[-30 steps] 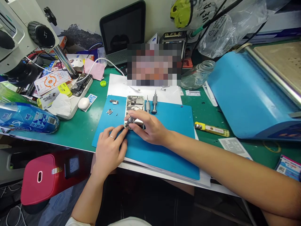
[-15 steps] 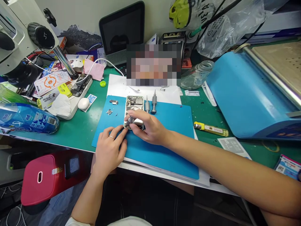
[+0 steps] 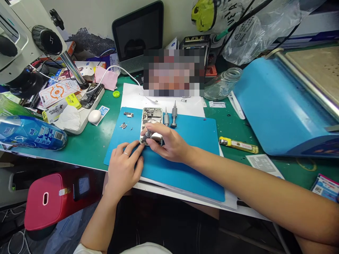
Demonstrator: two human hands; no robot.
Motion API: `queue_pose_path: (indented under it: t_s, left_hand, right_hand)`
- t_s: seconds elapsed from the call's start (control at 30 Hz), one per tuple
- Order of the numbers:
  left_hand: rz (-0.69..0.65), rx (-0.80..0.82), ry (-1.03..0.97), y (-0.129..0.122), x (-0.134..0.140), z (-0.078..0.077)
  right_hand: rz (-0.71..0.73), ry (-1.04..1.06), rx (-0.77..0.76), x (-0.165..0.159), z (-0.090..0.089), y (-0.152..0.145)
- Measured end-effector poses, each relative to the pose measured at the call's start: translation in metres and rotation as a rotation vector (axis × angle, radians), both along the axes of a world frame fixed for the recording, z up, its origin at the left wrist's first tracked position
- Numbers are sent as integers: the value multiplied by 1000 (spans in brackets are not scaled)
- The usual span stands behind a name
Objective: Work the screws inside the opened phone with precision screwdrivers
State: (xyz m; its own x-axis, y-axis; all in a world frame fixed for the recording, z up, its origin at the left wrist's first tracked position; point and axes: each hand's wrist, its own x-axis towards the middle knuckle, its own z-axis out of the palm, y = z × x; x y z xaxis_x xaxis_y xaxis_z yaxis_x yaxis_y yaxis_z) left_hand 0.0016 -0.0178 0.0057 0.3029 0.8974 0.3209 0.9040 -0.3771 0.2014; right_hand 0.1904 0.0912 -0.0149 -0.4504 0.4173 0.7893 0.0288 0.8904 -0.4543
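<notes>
Phone [image 3: 153, 113]: on the blue mat [image 3: 182, 176], its insides bare, partly hidden under the fingers above it.
Right hand [image 3: 171, 144]: thumb and fingers pinched on a grey driver [image 3: 148, 135] over the phone's near end; I can't make out exactly where the tip sits.
Left hand [image 3: 124, 165]: palm down, fingers a little apart, fingertips at the phone's near left corner.
Spare drivers [image 3: 174, 114]: two, just right of the phone, side by side.
Loose parts [image 3: 128, 114]: small metal pieces on the mat, left of the phone and apart from it.
Paper [image 3: 132, 93]: white, beyond the phone.
Jar [image 3: 222, 84]: clear glass, beyond the phone and to its right.
Yellow tool [image 3: 238, 145]: on the green surface [image 3: 87, 153], well right of the phone.
Microscope [image 3: 49, 38]: beyond the phone, far to its left.
</notes>
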Motion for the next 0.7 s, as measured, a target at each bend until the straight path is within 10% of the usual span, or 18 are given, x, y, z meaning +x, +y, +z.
queue_pose_path:
  t_s: [0.7]
  left_hand:
    - [-6,8,-12,1,1,0]
  right_hand:
    - [-8,9,12,0,0,0]
